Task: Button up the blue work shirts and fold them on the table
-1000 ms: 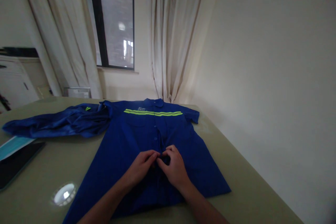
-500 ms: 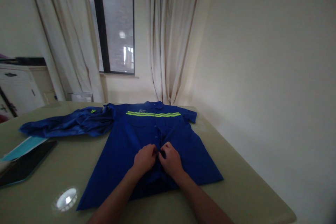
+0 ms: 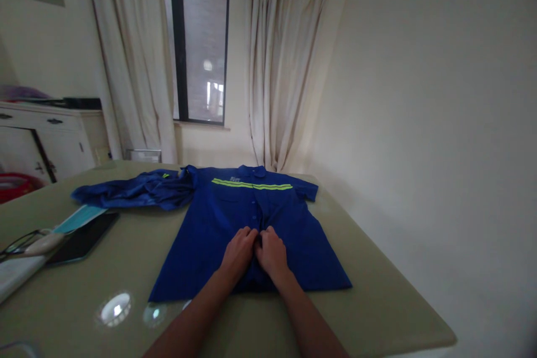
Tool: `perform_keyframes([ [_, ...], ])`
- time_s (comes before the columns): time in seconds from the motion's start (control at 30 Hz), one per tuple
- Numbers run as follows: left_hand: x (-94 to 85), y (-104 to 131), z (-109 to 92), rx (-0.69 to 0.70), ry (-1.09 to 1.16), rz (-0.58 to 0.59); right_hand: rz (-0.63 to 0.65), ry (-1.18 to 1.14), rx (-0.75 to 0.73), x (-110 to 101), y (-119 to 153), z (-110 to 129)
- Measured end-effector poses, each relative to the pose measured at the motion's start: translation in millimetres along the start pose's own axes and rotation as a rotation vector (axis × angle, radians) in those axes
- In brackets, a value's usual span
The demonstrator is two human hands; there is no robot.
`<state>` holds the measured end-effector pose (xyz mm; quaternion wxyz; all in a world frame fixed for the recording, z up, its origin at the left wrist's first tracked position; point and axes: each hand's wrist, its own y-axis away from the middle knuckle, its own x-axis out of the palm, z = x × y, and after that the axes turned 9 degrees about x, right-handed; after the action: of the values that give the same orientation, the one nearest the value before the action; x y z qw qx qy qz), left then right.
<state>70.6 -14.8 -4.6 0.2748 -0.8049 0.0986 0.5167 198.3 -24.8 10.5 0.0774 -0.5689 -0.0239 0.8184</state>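
A blue short-sleeved work shirt (image 3: pixel 210 224) with a yellow-green striped band across the chest lies spread on the table (image 3: pixel 377 302), collar pointing away from me. My left hand (image 3: pixel 240 249) and my right hand (image 3: pixel 272 250) meet at its front opening, below the chest band. Both are closed, with the fingers pinching the placket edges. The fingertips and whatever button lies between them are hidden. A few buttons show faintly along the placket above my hands.
Another crumpled blue garment (image 3: pixel 138 190) lies left of the shirt. Nearer on the left are a light-blue face mask (image 3: pixel 81 218), a dark flat tablet-like object (image 3: pixel 84 240) and glasses (image 3: pixel 20 243). A wall (image 3: pixel 419 151) runs along the table's right side.
The camera view has turned slightly left, showing more of the table's left side. My hands have drawn a little closer together on the placket. The shirt stays spread out.
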Motion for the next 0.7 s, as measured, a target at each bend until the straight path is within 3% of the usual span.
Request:
perform_keyframes([
  [0.23, 0.2, 3.6, 5.5, 0.038, 0.080, -0.064, -0.137, -0.206, -0.015, 7.3, 1.2, -9.0],
  [0.43, 1.0, 5.1, 5.9, 0.073, 0.095, -0.082, -0.099, -0.130, 0.018, 5.5, 2.9, -6.9],
  [0.7, -3.5, 6.7, -0.6, 0.095, -0.065, -0.034, -0.025, -0.009, 0.014, 0.5, 8.2, -4.3],
])
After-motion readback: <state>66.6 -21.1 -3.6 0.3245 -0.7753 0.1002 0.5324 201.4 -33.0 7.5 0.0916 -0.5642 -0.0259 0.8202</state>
